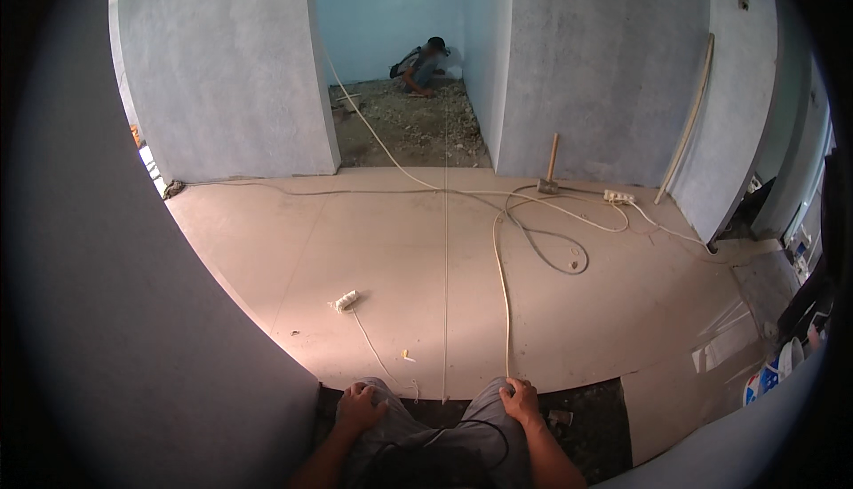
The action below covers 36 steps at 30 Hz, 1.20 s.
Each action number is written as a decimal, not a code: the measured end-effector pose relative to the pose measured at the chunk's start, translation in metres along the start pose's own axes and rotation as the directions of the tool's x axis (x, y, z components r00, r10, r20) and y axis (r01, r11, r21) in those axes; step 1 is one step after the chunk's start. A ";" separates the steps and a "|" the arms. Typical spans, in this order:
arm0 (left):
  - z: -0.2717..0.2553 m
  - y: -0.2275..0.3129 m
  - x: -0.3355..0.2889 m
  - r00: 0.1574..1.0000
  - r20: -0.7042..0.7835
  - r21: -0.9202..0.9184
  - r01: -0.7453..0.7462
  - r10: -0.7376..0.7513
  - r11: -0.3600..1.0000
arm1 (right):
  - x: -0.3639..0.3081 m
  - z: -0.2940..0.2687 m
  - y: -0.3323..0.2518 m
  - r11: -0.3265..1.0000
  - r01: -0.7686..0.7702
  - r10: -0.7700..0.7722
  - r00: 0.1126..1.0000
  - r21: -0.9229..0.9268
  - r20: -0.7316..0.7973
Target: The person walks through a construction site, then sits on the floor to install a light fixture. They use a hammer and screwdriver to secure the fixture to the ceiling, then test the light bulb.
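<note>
Two hands: left hand [360,407] on the left knee, right hand [522,400] on the right knee, both over grey trousers [425,436].
Left grip: fingers loosely spread over the cloth, nothing seen in it.
Right grip: fingers curled; can't tell if anything is pinched.
Pale cable: cable [505,298] runs down the floor to just by the right hand; contact unclear.
Taut string: thin string [446,285], straight down the middle, lower end between the knees.
White block: small block [346,301] lying on the floor ahead of the left hand, thin cord trailing toward the left knee.
Floor: large beige tiles [373,240]; dark ground [611,422] by the right leg.
Far floor, right: mallet [547,186], handle up; white power strip [619,197] beside it; grey hose [569,270] looped nearer.
Right wall: long pole [685,125] leaning.
Right edge: white-and-blue container [757,384], partly cut off.
Back room: co-worker [419,71] crouched on rubble [400,134], blue walls [391,9] behind.
</note>
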<state>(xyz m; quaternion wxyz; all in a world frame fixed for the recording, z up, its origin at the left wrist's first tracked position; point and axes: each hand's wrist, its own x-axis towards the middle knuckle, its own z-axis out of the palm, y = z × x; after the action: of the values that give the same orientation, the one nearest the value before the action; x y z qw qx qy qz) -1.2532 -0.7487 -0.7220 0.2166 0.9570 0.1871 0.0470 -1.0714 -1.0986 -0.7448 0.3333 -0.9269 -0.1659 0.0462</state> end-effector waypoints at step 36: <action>-0.005 0.003 0.001 0.998 -0.056 -0.023 -0.027 0.026 0.999 | 0.001 0.006 0.004 0.997 0.047 -0.052 0.994 -0.055 -0.100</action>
<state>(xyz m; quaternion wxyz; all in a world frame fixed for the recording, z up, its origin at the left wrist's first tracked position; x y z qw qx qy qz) -1.2521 -0.7489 -0.7163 0.2218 0.9551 0.1799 0.0789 -1.0707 -1.0980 -0.7517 0.3178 -0.9322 -0.1727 -0.0136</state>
